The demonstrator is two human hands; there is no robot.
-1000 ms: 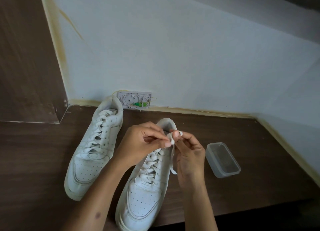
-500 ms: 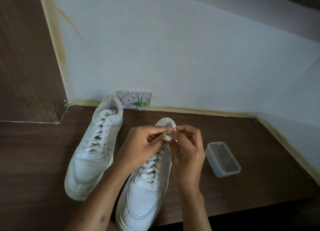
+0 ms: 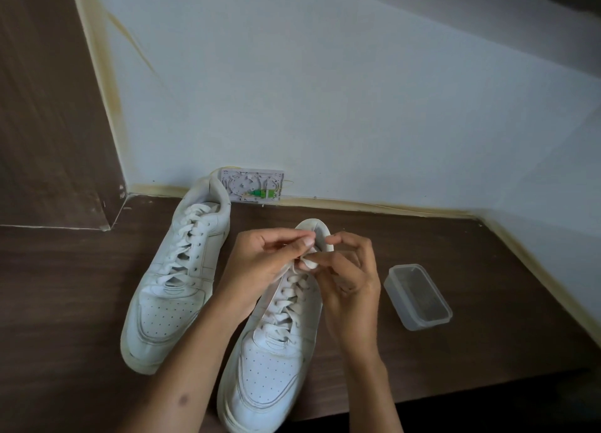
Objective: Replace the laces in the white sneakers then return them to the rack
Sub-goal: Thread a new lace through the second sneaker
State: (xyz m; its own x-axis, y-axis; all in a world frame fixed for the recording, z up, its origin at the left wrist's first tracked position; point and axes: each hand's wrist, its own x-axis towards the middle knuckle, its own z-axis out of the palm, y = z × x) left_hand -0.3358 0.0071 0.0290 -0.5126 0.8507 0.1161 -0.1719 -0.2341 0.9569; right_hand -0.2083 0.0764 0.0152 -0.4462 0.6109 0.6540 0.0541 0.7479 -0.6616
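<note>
Two white sneakers lie on the dark wooden surface (image 3: 487, 351), toes toward me. The left sneaker (image 3: 175, 289) is laced and lies untouched. Over the ankle opening of the right sneaker (image 3: 266, 371) both my hands meet. My left hand (image 3: 260, 263) pinches the white lace (image 3: 309, 262) between thumb and fingertips. My right hand (image 3: 351, 270) curls its fingers round a loop of the same lace. The lace ends are hidden between my fingers.
A small clear plastic container (image 3: 418, 297) stands open to the right of the sneakers. A white wall plate with a green part (image 3: 252, 190) sits at the wall's base behind the left sneaker. A dark wooden panel (image 3: 48, 107) rises at the left.
My hands have drawn closer together over the right sneaker's ankle opening. The loose lace end that hung beside the right sneaker is now gathered into my fingers.
</note>
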